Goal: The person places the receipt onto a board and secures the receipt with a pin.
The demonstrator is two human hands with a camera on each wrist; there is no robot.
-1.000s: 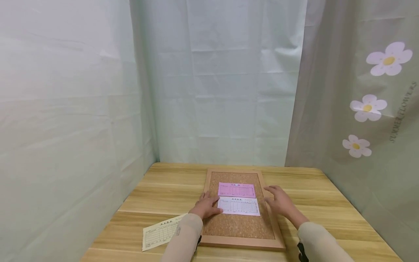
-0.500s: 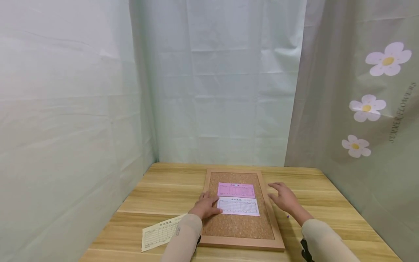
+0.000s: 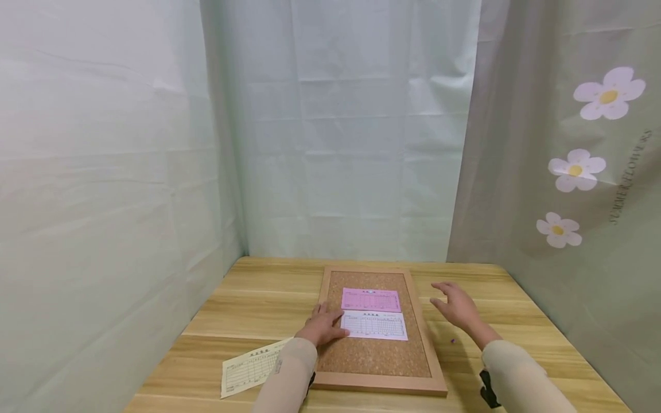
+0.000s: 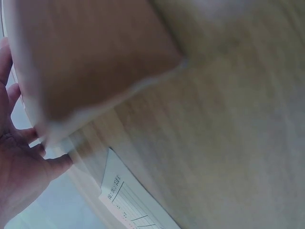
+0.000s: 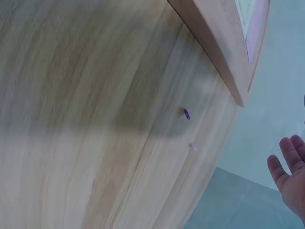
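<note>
A wood-framed cork board (image 3: 377, 361) lies on the table. A pink printed slip (image 3: 370, 299) is on it, with a small pale dot at its top edge. Directly below lies a white printed slip (image 3: 374, 326). My left hand (image 3: 322, 326) rests on the board's left side, fingers spread, the thumb touching the white slip's left edge. To the right of the board my right hand (image 3: 459, 307) hovers over the table, its thumb and fingers apart and nothing seen between them. Under it lie a purple thumbtack (image 5: 186, 114) and a paler thumbtack (image 5: 193, 147).
A yellow printed slip (image 3: 250, 368) lies on the wooden table (image 3: 206, 321) left of the board, partly covered by the left sleeve. Pale curtains (image 3: 351, 143) hang behind and on both sides of the table.
My right hand has moved away from the board's right edge, out to the right over the table. The purple thumbtack has come into sight beneath it. My left hand has stayed in place.
</note>
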